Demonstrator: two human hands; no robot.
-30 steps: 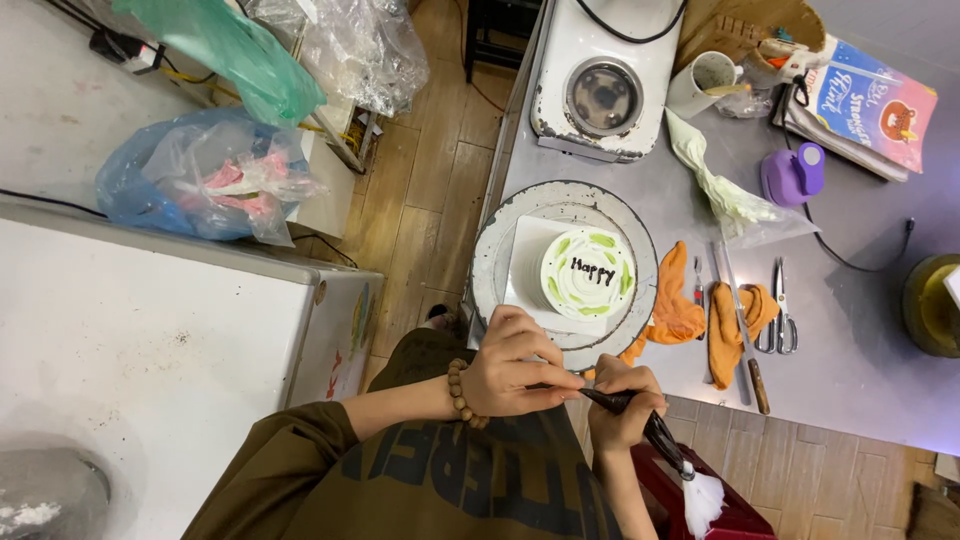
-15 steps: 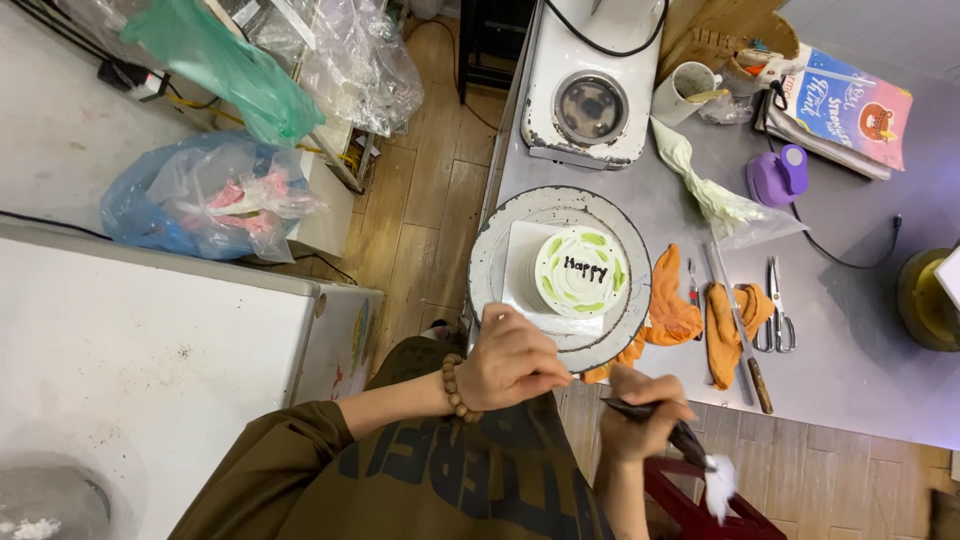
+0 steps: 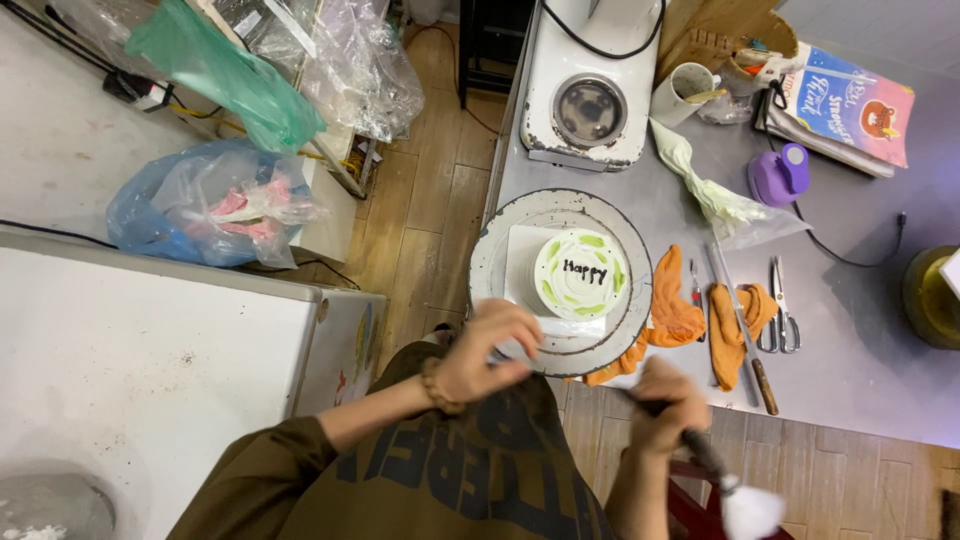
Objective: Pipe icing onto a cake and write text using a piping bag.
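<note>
I see a small round cake (image 3: 580,274), white with green streaks and dark writing on top, sitting on a white square board in the middle of a round turntable (image 3: 495,255). The turntable stands at the near edge of a grey steel worktable (image 3: 860,340).

My right hand (image 3: 668,405) is closed around a dark piping bag (image 3: 705,455), its bulging white end trailing down towards my lap. A second ago this hand was up beside the left one at the turntable's rim; now it has dropped back, just off the near edge and clear of the cake. I judge the writing is paused, with only the first word done.

My left hand (image 3: 490,350) is blurred, hovering over the near rim of the turntable. The fingers look loosely curled, but I cannot tell whether they hold anything. A beaded bracelet (image 3: 432,385) circles that wrist. The hand has stayed almost where it was.

Just right of the turntable lie crumpled orange cloths (image 3: 672,310), a long knife (image 3: 742,335) and scissors (image 3: 778,320). Further back are a used white piping bag (image 3: 705,185), a purple punch tool (image 3: 780,175), a cup (image 3: 685,92), a colourful booklet (image 3: 850,105) and a white countertop appliance (image 3: 590,90).

To the left, across a wooden floor, are plastic bags (image 3: 205,210) and a white counter (image 3: 140,350).
</note>
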